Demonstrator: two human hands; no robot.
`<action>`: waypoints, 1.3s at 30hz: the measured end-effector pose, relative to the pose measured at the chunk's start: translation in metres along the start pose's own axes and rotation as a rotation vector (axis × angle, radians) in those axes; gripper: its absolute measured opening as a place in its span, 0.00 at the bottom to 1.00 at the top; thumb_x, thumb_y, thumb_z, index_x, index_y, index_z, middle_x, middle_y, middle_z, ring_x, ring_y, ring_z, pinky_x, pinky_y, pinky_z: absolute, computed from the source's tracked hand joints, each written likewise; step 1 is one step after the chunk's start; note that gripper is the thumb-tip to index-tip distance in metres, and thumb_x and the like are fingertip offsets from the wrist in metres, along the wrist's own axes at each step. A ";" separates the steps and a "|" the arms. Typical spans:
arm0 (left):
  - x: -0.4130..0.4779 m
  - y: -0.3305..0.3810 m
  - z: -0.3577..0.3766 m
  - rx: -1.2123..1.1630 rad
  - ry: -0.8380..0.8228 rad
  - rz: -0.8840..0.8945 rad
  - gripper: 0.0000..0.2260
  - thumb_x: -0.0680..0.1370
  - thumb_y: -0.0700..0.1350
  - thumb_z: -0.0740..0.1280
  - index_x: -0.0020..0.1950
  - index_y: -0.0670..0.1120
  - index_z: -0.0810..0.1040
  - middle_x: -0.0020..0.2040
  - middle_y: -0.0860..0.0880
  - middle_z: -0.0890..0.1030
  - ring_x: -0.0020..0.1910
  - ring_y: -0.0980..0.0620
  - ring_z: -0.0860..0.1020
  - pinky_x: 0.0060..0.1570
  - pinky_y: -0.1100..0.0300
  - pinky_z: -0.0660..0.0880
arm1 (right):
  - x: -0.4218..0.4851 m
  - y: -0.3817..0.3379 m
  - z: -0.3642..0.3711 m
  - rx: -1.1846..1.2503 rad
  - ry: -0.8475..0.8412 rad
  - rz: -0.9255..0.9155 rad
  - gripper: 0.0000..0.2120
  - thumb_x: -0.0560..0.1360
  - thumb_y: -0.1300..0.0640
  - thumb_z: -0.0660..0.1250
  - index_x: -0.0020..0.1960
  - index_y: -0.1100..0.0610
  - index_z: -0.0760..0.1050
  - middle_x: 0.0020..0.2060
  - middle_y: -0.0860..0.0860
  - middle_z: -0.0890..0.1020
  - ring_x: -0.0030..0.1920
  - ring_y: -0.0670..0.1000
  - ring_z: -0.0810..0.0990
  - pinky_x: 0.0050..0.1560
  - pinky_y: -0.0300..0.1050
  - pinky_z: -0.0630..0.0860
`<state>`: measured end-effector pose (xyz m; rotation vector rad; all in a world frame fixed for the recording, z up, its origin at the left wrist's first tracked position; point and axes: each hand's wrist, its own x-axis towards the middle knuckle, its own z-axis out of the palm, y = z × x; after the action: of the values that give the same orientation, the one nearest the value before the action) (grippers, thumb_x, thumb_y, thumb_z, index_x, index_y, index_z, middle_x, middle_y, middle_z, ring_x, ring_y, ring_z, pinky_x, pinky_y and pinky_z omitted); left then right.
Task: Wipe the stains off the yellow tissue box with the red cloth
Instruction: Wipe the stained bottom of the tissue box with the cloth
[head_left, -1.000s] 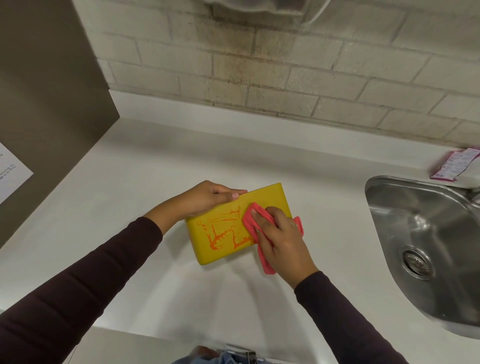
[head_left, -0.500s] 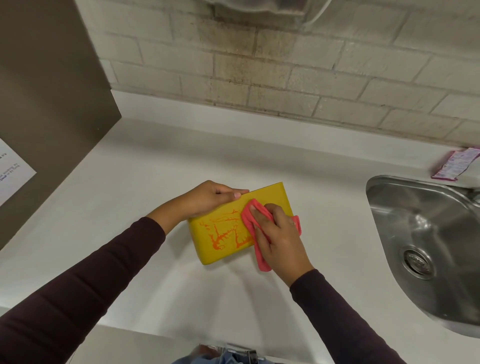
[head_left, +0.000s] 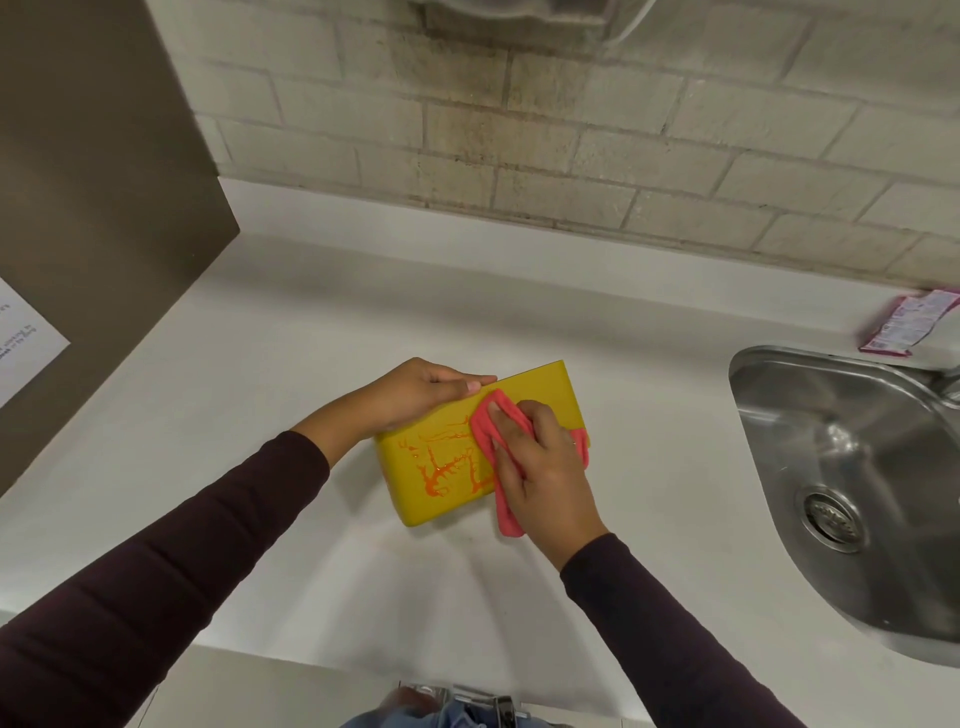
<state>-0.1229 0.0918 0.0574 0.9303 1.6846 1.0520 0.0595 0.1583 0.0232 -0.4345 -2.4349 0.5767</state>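
Hands on task: left steadies the box, right wipes; the job is partly done at most.

Left hand clasps the far-left edge of the yellow tissue box, thumb along the top face, other fingers hidden behind it. The box lies flat on the white worktop, centre of view, broad face up. Its long axis runs diagonally from near-left to far-right. Orange stains streak the left half of that face, unwiped. The red cloth is bunched on the right half. Right hand presses it down, fingers bent over it. The far-right corner shows plain yellow. Judgement: most of the stain is left to do, and whatever lies under the cloth cannot be told. The sink is well apart at right.
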 end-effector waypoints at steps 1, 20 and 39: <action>0.000 0.000 0.000 0.005 -0.004 -0.004 0.08 0.76 0.52 0.65 0.51 0.63 0.80 0.43 0.61 0.84 0.42 0.62 0.82 0.38 0.71 0.75 | -0.004 0.003 -0.003 -0.021 -0.025 -0.015 0.17 0.74 0.65 0.65 0.63 0.62 0.75 0.53 0.63 0.77 0.44 0.62 0.78 0.44 0.55 0.76; -0.001 -0.001 0.001 0.027 0.000 0.009 0.08 0.77 0.53 0.63 0.51 0.65 0.80 0.47 0.60 0.83 0.43 0.62 0.82 0.42 0.69 0.77 | -0.010 0.001 -0.005 -0.034 -0.038 -0.012 0.17 0.75 0.62 0.63 0.64 0.62 0.74 0.53 0.63 0.77 0.44 0.63 0.78 0.44 0.57 0.76; -0.002 -0.002 0.003 -0.018 -0.003 0.004 0.08 0.77 0.52 0.63 0.48 0.65 0.80 0.45 0.62 0.83 0.42 0.64 0.82 0.39 0.71 0.76 | -0.008 0.003 -0.005 -0.043 0.038 0.030 0.17 0.74 0.64 0.65 0.62 0.63 0.75 0.47 0.63 0.78 0.42 0.60 0.78 0.42 0.55 0.77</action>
<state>-0.1194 0.0901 0.0554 0.9230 1.6690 1.0663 0.0690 0.1591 0.0210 -0.4960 -2.4123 0.5245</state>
